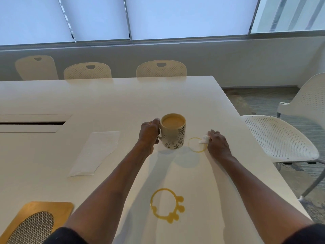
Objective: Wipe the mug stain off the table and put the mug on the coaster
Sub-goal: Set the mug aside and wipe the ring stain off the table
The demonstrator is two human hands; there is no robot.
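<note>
A: Why is the left hand [148,133] lifting the mug [174,132]?

B: Probably to clear the far stain ring [197,144]. Its fingers are curling shut around the handle, holding the full mug upright just above the table [123,95], judging by the shadow beneath it.

A: And the right hand [217,144]?

B: It is pinching a small white wad of tissue [204,139] in closed fingers, pressing it at the ring's right edge. A bigger stain ring [167,205] is waiting nearer the person.

A: Where is the mug going?

B: The coaster [34,221] is sitting at the near left corner, well apart. The path leftward is passing over a flat paper towel [96,152]; otherwise the surface is looking open. The right table edge is lying near the wiping hand, with a chair [281,138] beyond.
</note>
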